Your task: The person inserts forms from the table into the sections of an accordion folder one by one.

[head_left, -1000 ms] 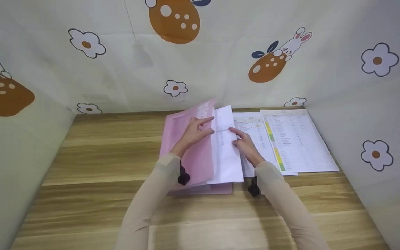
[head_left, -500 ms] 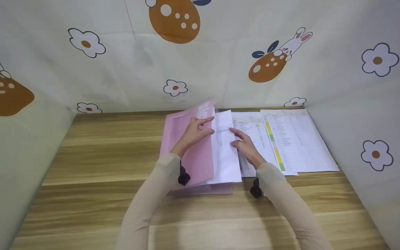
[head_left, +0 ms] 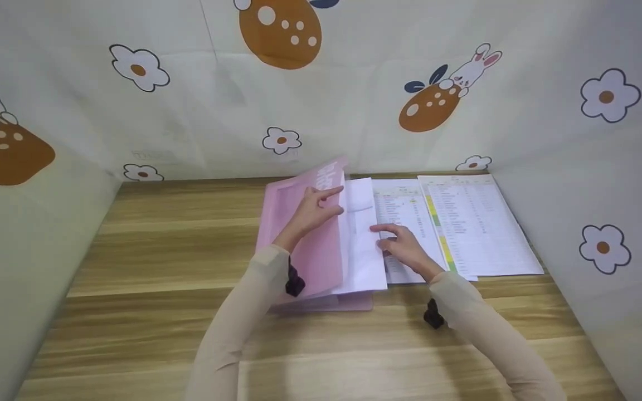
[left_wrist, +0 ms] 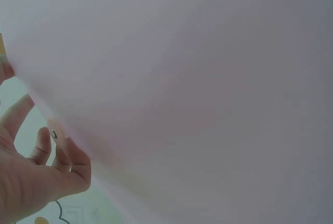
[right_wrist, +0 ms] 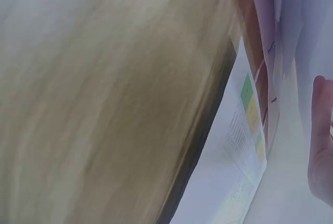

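My left hand [head_left: 316, 211] grips the free edge of the folder [head_left: 321, 262], fingers curled at the rim with a small snap [left_wrist: 54, 134] beside them, and holds the pink cover tilted up. My right hand [head_left: 410, 249] is loosely extended, index fingertip touching the white sheet [head_left: 366, 256] by its right edge, thumb a little nearer me; nothing is clasped in it. Between my two hands lies only a narrow strip of that sheet.

The cover's edge leans over the sheet, and the sheet's near edge stops short of the folder's lower leaf, which juts out toward me. Left of the folder, the wooden table [head_left: 159, 250] runs as far as the left wall; more wood spreads from the near edges toward my sleeves [head_left: 268, 289].

Inside the folder sits the white sheet, its left part hidden by the cover and its right part sticking out past it. Just right of it, partly behind it, is one printed page [head_left: 407, 211]; a second page [head_left: 488, 234] with yellow and green bands overlaps that one and reaches close to the right wall. Behind everything hangs a patterned curtain [head_left: 187, 122]
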